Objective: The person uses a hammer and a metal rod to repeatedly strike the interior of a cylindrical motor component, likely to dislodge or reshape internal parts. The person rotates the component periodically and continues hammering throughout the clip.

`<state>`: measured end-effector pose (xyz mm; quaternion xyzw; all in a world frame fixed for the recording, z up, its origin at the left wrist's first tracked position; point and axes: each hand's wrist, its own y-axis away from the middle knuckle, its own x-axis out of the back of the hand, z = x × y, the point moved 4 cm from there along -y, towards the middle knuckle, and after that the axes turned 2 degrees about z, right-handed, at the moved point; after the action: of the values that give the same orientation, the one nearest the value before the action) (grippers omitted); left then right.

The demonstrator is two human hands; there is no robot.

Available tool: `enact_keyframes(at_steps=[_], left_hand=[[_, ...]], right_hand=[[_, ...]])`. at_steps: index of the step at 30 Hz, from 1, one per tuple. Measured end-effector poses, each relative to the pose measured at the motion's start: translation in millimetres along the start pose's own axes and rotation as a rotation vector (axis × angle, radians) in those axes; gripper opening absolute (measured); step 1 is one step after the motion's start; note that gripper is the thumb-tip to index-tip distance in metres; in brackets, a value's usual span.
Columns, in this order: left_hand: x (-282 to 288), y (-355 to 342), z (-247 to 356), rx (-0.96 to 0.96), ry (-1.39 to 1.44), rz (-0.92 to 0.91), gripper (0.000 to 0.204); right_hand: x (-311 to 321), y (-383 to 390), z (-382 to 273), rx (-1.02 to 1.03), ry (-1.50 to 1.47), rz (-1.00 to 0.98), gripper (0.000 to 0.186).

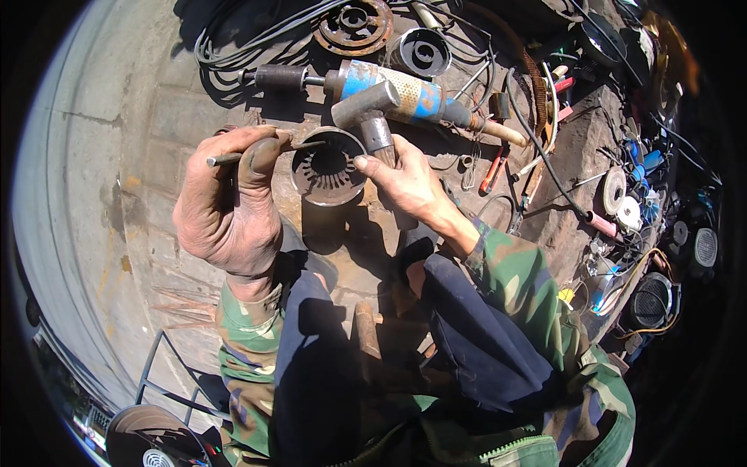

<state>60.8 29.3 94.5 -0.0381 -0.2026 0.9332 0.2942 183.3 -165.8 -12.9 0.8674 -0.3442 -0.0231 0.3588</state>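
Left hand (233, 229) pinching thin grey metal rod (224, 159); right hand (412, 183) gripping grey steel hammer (367, 107); dark slotted metal cylinder (333, 184) between

Lighting: strong direct sunlight, shadows hard-edged. The slotted metal cylinder (327, 184) is sharp, its inside partly in deep shade. Pavement (85, 156) left of it is pale, with low contrast; the trousers (486, 342) below it carry near-black shadow. Clutter (652, 300) far to its right sinks into darkness. Farther from it, edges bend into black vignetting.
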Motion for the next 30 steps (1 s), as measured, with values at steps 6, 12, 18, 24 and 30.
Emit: enact_keyframes(at_steps=[6,12,18,24,30], left_hand=[[-2.7,0.2,-1.6,-0.042,-0.020,-0.033,0.020],[-5.0,-0.4,-4.5,-0.110,-0.028,-0.103,0.018],[-27.0,4.7,-20.4,-0.351,-0.170,-0.456,0.030],[-34.1,16.6,-61.5,-0.294,-0.193,-0.466,0.016],[-34.2,29.8,-85.5,-0.027,-0.011,-0.466,0.014]], right_hand=[[-0.2,-0.8,0.7,-0.023,-0.008,-0.008,0.050],[-0.1,-1.3,4.0,-0.015,0.001,-0.004,0.050],[1.3,0.5,-3.3,0.024,0.014,0.025,0.051],[1.9,-1.5,6.7,0.074,-0.014,0.025,0.049],[11.5,3.3,-2.4,0.082,0.086,0.054,0.051]])
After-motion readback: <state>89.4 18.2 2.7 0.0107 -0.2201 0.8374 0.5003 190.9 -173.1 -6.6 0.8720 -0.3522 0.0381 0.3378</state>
